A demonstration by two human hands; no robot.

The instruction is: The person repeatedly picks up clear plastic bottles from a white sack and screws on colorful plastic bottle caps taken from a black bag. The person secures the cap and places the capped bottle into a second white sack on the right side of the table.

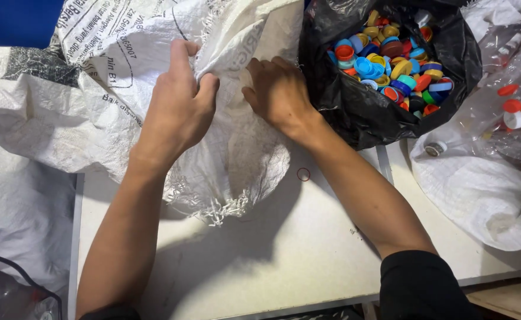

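Note:
A large white woven sack point(95, 101) with black print lies over the far left of the white table point(308, 237), its frayed mouth hanging toward me. My left hand point(180, 106) pinches a fold of the sack's fabric near the opening. My right hand point(278, 92) presses into the same fabric just to the right, fingers curled against it. Whatever the sack holds is hidden.
A black plastic bag point(355, 112) full of coloured bottle caps point(391, 59) sits at the back right. At the far right, clear crushed plastic bottles point(509, 112) with red caps lie in another white sack point(485, 195). A small red ring point(303, 173) lies on the table.

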